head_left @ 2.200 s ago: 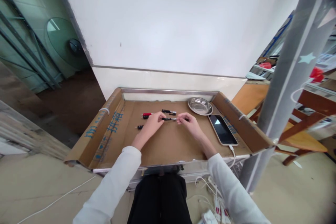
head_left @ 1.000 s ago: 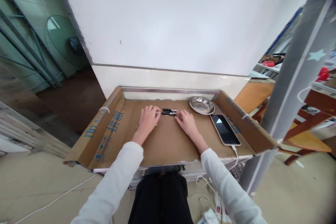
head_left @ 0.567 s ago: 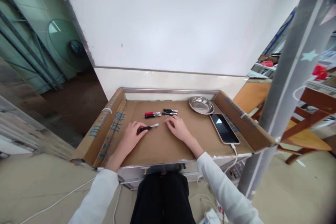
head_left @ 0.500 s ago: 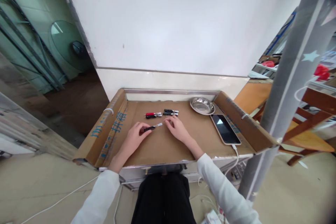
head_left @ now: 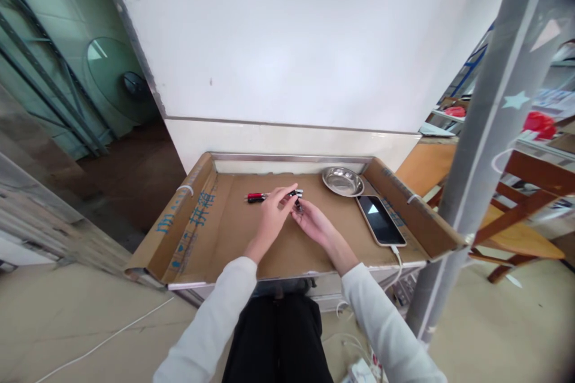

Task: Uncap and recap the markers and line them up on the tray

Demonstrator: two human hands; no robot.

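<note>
My left hand (head_left: 271, 213) is closed, its fingers pinching a black pen (head_left: 297, 204) that tilts down toward my right hand. Curled around the pen's lower end are the fingers of my right hand (head_left: 315, 224), palm partly upward. Just left of my left hand lie a red pen (head_left: 255, 196) and a black pen beside it, their right ends hidden by the hand. More dark pens lie behind the fingers, with only the right ends (head_left: 299, 192) showing.
Cardboard (head_left: 233, 245) with raised sides covers the table. A shiny metal dish (head_left: 342, 181) stands at the back right. In front of it lies a phone (head_left: 381, 220) with a white cable (head_left: 398, 260) running over the front edge. A grey pillar (head_left: 471, 149) rises at the right.
My left hand has carried the black pen right and upward from the left middle of the cardboard to my right hand. My right hand has turned palm-up and met the pen's end.
</note>
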